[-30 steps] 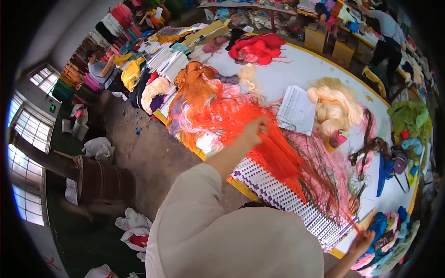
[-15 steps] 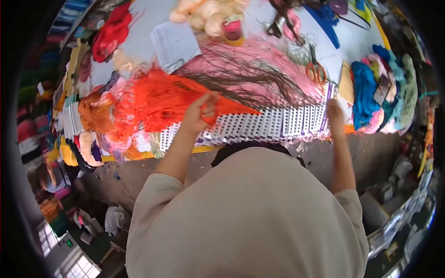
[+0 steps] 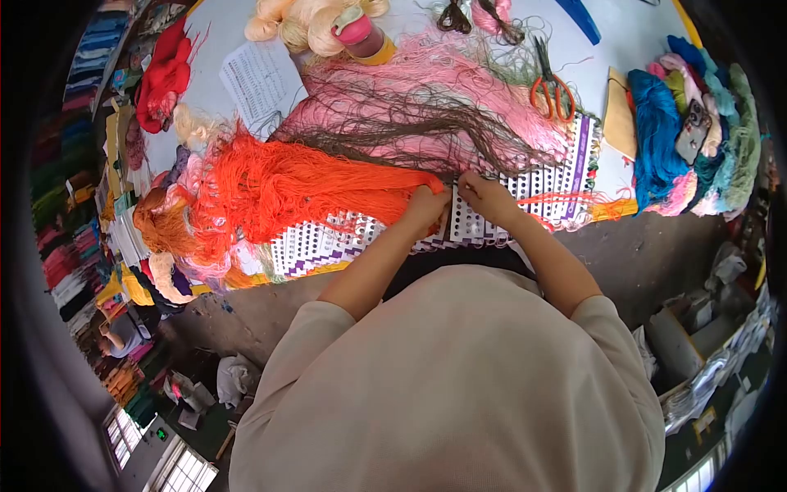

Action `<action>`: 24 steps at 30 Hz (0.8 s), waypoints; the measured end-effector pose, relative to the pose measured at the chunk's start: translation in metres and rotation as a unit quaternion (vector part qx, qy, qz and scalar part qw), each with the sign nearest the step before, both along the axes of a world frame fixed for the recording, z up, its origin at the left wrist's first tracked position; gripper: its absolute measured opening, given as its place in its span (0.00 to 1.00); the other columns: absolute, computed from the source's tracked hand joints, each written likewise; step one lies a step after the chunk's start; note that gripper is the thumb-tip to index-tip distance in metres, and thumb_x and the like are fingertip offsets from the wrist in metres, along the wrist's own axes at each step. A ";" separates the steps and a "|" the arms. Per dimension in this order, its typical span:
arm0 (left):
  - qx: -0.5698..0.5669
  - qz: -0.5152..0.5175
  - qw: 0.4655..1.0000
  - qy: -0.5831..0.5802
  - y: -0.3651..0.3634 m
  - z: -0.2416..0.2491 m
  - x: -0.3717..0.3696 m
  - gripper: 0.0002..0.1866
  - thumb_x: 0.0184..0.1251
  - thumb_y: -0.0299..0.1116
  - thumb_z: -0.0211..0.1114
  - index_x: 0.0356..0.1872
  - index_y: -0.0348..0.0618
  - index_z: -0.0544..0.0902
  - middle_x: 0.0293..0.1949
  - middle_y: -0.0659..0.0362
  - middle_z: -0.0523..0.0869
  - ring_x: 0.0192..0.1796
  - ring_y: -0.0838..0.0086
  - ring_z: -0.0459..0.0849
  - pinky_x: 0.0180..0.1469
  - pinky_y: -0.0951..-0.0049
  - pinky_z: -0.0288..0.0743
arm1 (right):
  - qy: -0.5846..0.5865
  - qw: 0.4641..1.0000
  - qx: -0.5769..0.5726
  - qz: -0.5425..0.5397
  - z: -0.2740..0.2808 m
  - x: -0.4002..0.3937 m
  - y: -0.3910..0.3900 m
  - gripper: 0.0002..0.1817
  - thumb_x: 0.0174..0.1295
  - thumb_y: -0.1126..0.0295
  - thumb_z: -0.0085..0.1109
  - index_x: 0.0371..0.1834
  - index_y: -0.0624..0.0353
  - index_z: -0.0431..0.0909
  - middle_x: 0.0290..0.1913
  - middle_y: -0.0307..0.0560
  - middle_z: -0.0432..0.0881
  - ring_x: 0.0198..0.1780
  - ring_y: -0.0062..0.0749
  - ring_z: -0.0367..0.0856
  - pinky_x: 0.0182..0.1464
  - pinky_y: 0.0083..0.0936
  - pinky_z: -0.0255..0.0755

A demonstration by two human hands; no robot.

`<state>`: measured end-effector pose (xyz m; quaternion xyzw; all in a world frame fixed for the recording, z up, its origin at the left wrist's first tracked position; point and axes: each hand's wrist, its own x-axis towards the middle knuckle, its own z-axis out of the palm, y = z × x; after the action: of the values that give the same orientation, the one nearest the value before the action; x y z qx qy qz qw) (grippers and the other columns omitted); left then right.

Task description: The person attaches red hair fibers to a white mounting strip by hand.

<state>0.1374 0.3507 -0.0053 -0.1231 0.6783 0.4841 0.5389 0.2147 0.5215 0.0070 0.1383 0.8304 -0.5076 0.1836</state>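
Note:
A big bundle of orange-red thread (image 3: 311, 180) lies across the left and middle of the table. My left hand (image 3: 426, 207) is closed on its right end. Close beside it, my right hand (image 3: 484, 197) has its fingers pinched together over the punched cards; what they hold is too small to make out. White punched cards (image 3: 537, 184) with purple bands lie in a row along the near edge, partly under the thread. Behind them spread pink thread (image 3: 443, 74) and dark brown thread (image 3: 393, 123). Loose orange strands run right of my right hand.
Orange-handled scissors (image 3: 552, 97) lie at the back right, near a brown card (image 3: 619, 115) and blue skeins (image 3: 656, 135). A written sheet (image 3: 261, 82), a pink and yellow cup (image 3: 365, 39) and red thread (image 3: 164, 78) are behind. A person (image 3: 123, 334) is far left.
My left hand has moved right with the end of the orange-red thread. My right hand has come left from the far right of the cards to beside it. The view has shifted.

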 end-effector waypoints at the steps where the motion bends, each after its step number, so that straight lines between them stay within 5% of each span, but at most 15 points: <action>1: -0.003 -0.001 1.000 0.000 0.000 0.002 -0.001 0.12 0.64 0.34 0.64 0.23 0.40 0.79 0.16 0.60 0.77 0.15 0.77 0.73 0.17 0.74 0.61 | -0.008 1.000 -0.001 0.003 -0.001 -0.001 0.001 0.10 0.67 0.61 0.54 0.44 0.52 0.72 0.29 0.54 0.83 0.34 0.55 0.83 0.38 0.45 0.73; 7: 0.047 -0.026 0.999 -0.009 0.004 0.004 -0.005 0.11 0.63 0.29 0.62 0.20 0.42 0.77 0.13 0.62 0.74 0.14 0.78 0.69 0.16 0.74 0.57 | -0.053 0.997 -0.055 -0.005 0.000 -0.005 0.006 0.11 0.67 0.60 0.54 0.45 0.53 0.70 0.27 0.51 0.83 0.33 0.51 0.84 0.37 0.42 0.74; 10: 0.021 -0.106 0.993 0.052 -0.005 -0.015 -0.009 0.08 0.59 0.32 0.64 0.25 0.38 0.81 0.15 0.57 0.79 0.15 0.73 0.75 0.18 0.70 0.65 | -0.053 0.997 -0.052 -0.007 -0.005 -0.002 0.005 0.11 0.66 0.59 0.55 0.45 0.53 0.70 0.28 0.49 0.84 0.34 0.49 0.84 0.38 0.41 0.74; 12: -0.059 -0.200 0.954 0.215 -0.021 -0.016 -0.019 0.08 0.58 0.32 0.64 0.29 0.36 0.82 0.16 0.56 0.81 0.16 0.72 0.76 0.20 0.69 0.69 | -0.040 0.998 -0.043 -0.007 -0.007 0.001 0.004 0.12 0.66 0.59 0.56 0.45 0.52 0.71 0.30 0.49 0.84 0.35 0.48 0.84 0.39 0.41 0.74; 16: 0.085 0.014 0.988 0.128 -0.038 0.004 -0.034 0.08 0.64 0.32 0.62 0.33 0.37 0.83 0.26 0.57 0.86 0.17 0.78 0.75 0.20 0.76 0.69 | -0.065 0.995 -0.075 -0.010 -0.009 0.001 0.005 0.13 0.66 0.58 0.56 0.47 0.52 0.71 0.33 0.48 0.85 0.37 0.48 0.84 0.40 0.40 0.74; 20: 0.063 0.072 0.995 0.026 -0.032 0.014 -0.032 0.06 0.66 0.30 0.64 0.35 0.38 0.84 0.29 0.60 0.86 0.18 0.84 0.73 0.20 0.81 0.63 | -0.064 0.996 -0.063 0.002 0.002 -0.002 0.006 0.13 0.65 0.59 0.57 0.48 0.51 0.72 0.33 0.49 0.85 0.38 0.48 0.84 0.40 0.40 0.74; 24: 0.050 0.056 0.995 0.069 -0.020 0.017 -0.026 0.10 0.67 0.36 0.66 0.32 0.40 0.83 0.23 0.65 0.80 0.19 0.84 0.70 0.21 0.81 0.58 | -0.032 0.998 -0.056 -0.002 -0.006 0.001 0.004 0.13 0.66 0.59 0.57 0.48 0.52 0.72 0.32 0.49 0.84 0.36 0.48 0.84 0.40 0.41 0.74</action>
<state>0.1113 0.3305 0.0120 -0.1002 0.6809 0.5542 0.4683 0.2158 0.5251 0.0013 0.1452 0.7939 -0.5494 0.2163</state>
